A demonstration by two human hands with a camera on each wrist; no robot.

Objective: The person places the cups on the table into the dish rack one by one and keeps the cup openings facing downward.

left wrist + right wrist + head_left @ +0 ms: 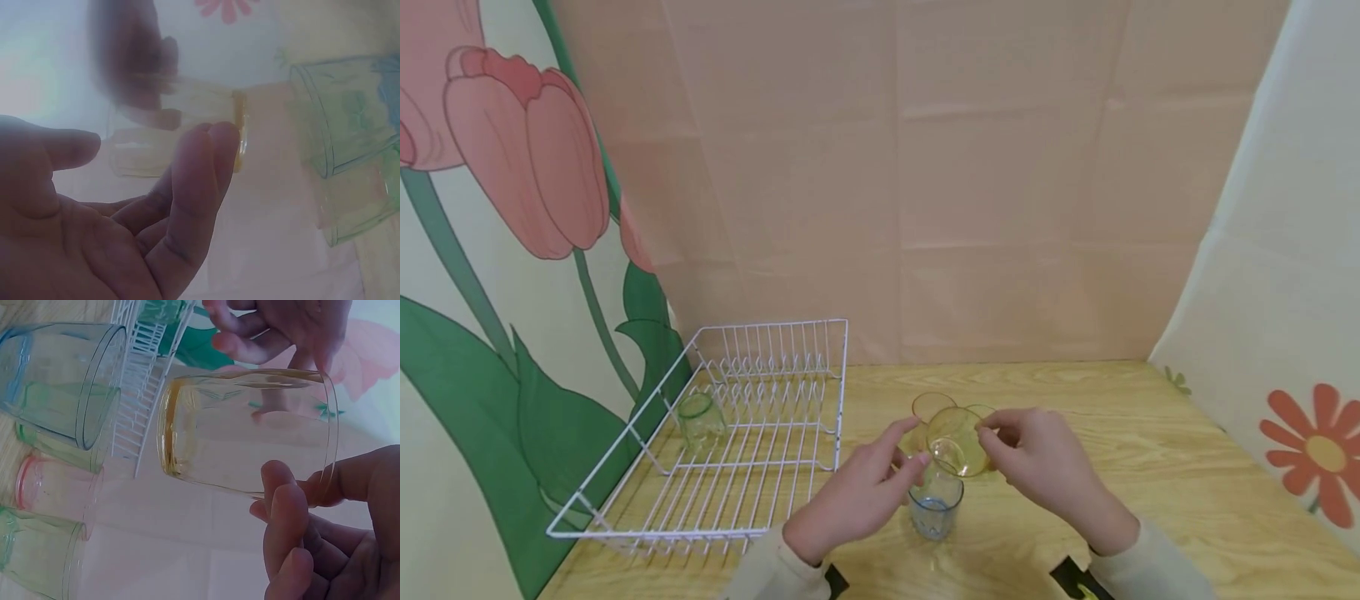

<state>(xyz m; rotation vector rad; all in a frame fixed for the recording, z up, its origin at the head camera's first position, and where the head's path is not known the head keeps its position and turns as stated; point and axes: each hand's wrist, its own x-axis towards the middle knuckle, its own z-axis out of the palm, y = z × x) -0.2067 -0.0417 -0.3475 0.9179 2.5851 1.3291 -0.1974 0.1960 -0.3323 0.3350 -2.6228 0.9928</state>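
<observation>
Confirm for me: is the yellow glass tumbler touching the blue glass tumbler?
Apart. The right wrist view shows a gap between the yellow glass tumbler's base and the blue glass tumbler's rim, white wire rack visible between them.

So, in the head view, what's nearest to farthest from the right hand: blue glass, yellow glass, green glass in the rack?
1. Yellow glass, pinched by the right hand.
2. Blue glass, left of that hand.
3. Green glass, far left, in the rack.
</observation>
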